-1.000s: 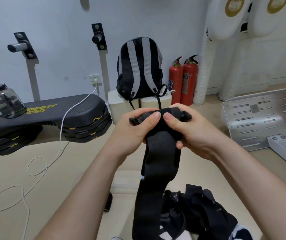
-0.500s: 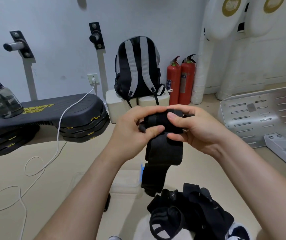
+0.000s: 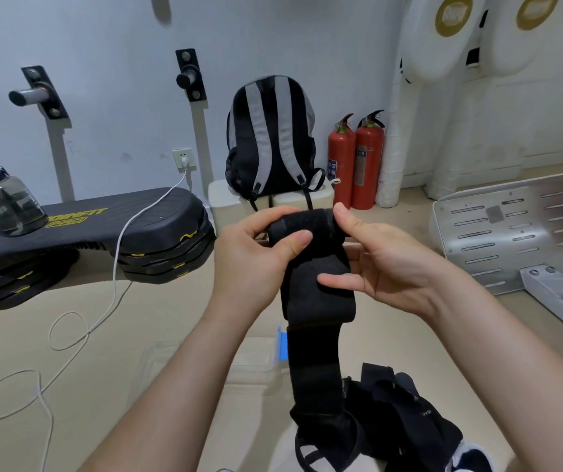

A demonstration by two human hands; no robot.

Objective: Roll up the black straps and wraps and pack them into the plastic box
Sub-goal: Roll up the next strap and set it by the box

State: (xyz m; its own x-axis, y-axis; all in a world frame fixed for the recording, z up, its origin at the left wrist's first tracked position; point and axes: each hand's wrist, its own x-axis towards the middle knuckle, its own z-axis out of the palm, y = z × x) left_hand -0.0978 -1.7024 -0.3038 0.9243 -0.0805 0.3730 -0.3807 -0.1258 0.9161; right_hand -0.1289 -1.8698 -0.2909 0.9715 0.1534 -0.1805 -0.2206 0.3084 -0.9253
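Beige floor (image 3: 102,386), L hand (image 3: 256,257), R hand (image 3: 389,264) pinch fuzzy wrap (image 3: 310,301)

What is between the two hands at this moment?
In the head view, the rolled top of the black wrap lies between the left hand and the right hand; both hold it, its tail hanging down.

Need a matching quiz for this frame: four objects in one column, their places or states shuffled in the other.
Things:
1. backpack
2. fire extinguishers
3. water jug
4. black wrap

Places or states:
a. partly rolled at its top end, held by left hand and right hand
b. on the black bench, far left
c. on white blocks at the wall
d. standing by the wall, just right of the backpack

Pairs: 1-c, 2-d, 3-b, 4-a
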